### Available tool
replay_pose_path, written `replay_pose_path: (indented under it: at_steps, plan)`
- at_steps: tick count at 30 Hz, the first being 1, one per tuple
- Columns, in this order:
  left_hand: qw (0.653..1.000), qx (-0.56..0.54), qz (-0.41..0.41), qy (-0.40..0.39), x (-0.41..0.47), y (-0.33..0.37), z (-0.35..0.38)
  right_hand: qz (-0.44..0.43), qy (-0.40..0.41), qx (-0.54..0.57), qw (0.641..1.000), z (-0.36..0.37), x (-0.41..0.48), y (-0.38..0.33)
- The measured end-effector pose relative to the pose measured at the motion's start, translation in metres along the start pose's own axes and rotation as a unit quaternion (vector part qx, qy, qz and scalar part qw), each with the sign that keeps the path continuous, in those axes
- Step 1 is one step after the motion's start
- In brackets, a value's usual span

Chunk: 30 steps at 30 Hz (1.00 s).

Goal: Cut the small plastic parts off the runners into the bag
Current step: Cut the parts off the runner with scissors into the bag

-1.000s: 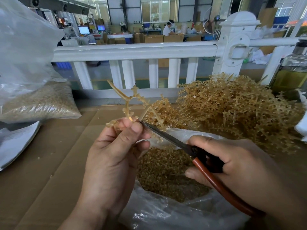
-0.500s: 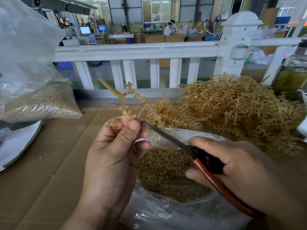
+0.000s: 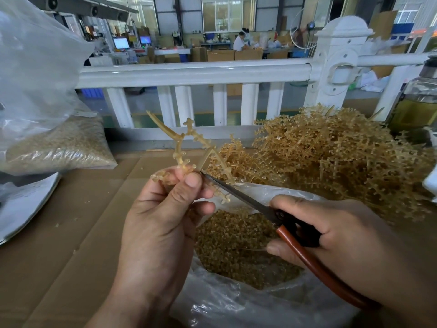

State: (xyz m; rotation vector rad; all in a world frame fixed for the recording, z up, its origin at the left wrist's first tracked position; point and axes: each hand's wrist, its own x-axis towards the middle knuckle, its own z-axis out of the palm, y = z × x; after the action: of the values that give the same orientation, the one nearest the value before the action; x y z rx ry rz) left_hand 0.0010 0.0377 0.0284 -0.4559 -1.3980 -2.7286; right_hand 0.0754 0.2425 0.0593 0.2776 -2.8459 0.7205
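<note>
Setting: factory hall behind a white railing (image 3: 189, 74), with a cardboard-covered table (image 3: 71, 233) up front.
Left hand (image 3: 160, 223): pinches a tan runner (image 3: 179, 143) between thumb and fingers, right over the open bag (image 3: 236, 308).
Right hand (image 3: 343, 233): wrapped round the red-handled scissors (image 3: 238, 197). The blades look closed, tip right beside the left thumb.
What changed: over the last second the runner twists a little in the fingers, while the scissors barely budge.
Meaning: I'd guess it's lining up the next snip, since the branch dangling under the blade still carries parts.
Parts: loads of cut parts (image 3: 236, 245) are in the bag already, and a big pile of runners (image 3: 343, 157) sits just behind.
</note>
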Motion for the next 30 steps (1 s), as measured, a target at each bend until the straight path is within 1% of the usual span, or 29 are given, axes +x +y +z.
replay_pose_path:
  at_steps: [7, 12, 19, 21, 24, 26, 30]
  plan:
    - [1.0, -0.001, 0.005, -0.012, 0.001, -0.001, 0.0, -0.003, 0.002, -0.014, 1.0, -0.001, 0.0, 0.001]
    - [1.0, -0.001, 0.003, -0.011, 0.001, 0.0, 0.0, 0.006, 0.009, -0.003, 1.0, 0.003, -0.001, 0.005]
    - [1.0, -0.006, 0.014, 0.0, 0.002, 0.001, -0.001, 0.003, -0.04, 0.097, 0.994, -0.002, 0.0, 0.003]
    - [1.0, -0.001, 0.017, 0.005, 0.002, 0.0, -0.002, -0.007, -0.043, 0.121, 0.992, -0.005, 0.0, 0.002]
    - [1.0, 0.016, 0.021, 0.003, 0.001, -0.001, -0.001, -0.014, -0.033, 0.109, 0.993, -0.001, 0.0, 0.0]
    - [1.0, 0.012, 0.021, 0.006, 0.001, -0.001, 0.0, -0.014, -0.027, 0.091, 0.995, 0.002, 0.001, -0.004]
    - [1.0, 0.009, 0.019, 0.003, 0.001, 0.0, 0.002, -0.001, -0.001, 0.089, 0.996, 0.002, 0.0, -0.009]
